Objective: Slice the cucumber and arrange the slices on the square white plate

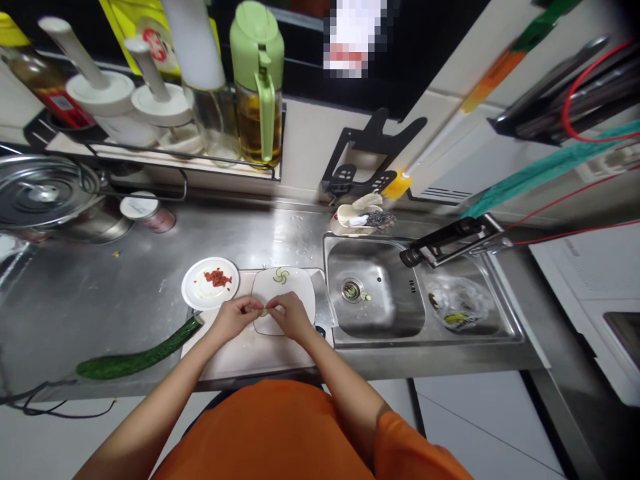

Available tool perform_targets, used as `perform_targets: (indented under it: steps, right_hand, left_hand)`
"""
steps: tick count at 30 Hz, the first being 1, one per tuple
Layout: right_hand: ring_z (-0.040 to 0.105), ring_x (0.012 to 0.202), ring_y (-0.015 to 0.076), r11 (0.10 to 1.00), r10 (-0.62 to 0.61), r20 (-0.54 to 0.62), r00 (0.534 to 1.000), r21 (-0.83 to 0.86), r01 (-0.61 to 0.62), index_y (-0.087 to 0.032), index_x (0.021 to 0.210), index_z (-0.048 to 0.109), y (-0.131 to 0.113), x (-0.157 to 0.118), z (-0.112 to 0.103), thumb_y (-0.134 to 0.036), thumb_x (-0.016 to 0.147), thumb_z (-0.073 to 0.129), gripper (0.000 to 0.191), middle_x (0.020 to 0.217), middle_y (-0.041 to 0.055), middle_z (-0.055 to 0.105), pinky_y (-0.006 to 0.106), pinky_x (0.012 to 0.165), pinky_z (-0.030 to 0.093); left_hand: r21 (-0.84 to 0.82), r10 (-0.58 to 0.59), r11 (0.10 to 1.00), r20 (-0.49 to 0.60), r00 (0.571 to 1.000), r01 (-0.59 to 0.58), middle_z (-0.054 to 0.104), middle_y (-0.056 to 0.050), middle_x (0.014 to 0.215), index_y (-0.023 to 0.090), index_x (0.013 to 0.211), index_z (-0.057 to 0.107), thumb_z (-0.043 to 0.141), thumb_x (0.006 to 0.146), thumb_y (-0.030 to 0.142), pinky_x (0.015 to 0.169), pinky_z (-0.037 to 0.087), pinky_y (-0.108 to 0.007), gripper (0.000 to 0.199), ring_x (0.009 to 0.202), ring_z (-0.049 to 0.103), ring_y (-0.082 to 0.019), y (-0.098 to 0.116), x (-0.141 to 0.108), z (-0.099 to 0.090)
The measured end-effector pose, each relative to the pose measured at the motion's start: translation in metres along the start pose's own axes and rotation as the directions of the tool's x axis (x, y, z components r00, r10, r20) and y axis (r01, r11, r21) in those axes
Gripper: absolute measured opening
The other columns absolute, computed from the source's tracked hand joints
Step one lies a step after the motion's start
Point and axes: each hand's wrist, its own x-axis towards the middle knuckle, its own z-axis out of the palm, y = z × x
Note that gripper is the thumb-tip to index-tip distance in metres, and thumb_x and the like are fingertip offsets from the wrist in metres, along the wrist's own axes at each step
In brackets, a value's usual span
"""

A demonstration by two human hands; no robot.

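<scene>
My left hand (236,316) and my right hand (291,316) meet over a white square plate (260,287). Pinched between the fingertips of both is a small pale-green cucumber slice (264,312). Thin curved cucumber slices (281,275) lie in a pinwheel near the plate's far edge. The plate rests on a light cutting board (240,360). On the board's right side lies a wide-bladed knife (326,303), its handle partly hidden by my right hand. A long green cucumber (140,359) with one end cut lies left of my left arm.
A round white plate (191,288) of small red pieces stands left of the square plate. To the right is a steel sink (395,313) with scraps by its drain and a plastic bag (457,307). A lidded pot (95,223) and a bottle rack (175,160) are at the back left.
</scene>
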Motion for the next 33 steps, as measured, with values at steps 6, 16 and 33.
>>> perform_targets:
  steps: [6,16,33]
  right_hand:
    - [0.055,0.089,0.0167,0.996,0.045,-0.043,0.998,0.081,-0.041,-0.021,0.083,0.07,0.004,-0.008,-0.021,-0.018,0.082,0.059,0.011,0.081,0.0008,0.068,0.028,0.08,0.039]
    - [0.055,0.087,0.0158,0.983,-0.005,-0.006,1.0,0.183,0.006,-0.02,0.079,0.069,0.017,-0.023,-0.055,-0.019,0.08,0.063,0.006,0.081,0.0014,0.067,0.028,0.083,0.039]
    - [0.053,0.097,0.0214,0.889,0.261,0.147,0.954,-0.421,-0.179,-0.026,0.091,0.073,0.053,0.017,-0.089,-0.024,0.08,0.058,0.019,0.088,0.0028,0.069,0.032,0.082,0.037]
  left_hand:
    - [-0.413,-0.281,0.849,0.178,0.943,0.33,0.063,-0.002,0.066,0.015,0.081,0.064,0.067,0.069,0.05,0.05,0.034,-0.019,0.038,0.054,0.05,-0.008,0.01,0.009,0.019]
    - [-0.567,-0.328,0.565,0.512,0.794,0.599,0.063,-0.001,0.066,0.012,0.088,0.067,0.081,0.059,0.022,0.047,0.035,-0.014,0.033,0.052,0.052,-0.004,0.019,0.017,0.046]
    - [0.217,-0.087,0.972,-0.004,0.996,0.086,0.068,0.0,0.071,0.02,0.076,0.068,0.061,0.071,0.025,0.067,0.043,-0.026,0.01,0.07,0.062,-0.015,0.031,0.052,0.093]
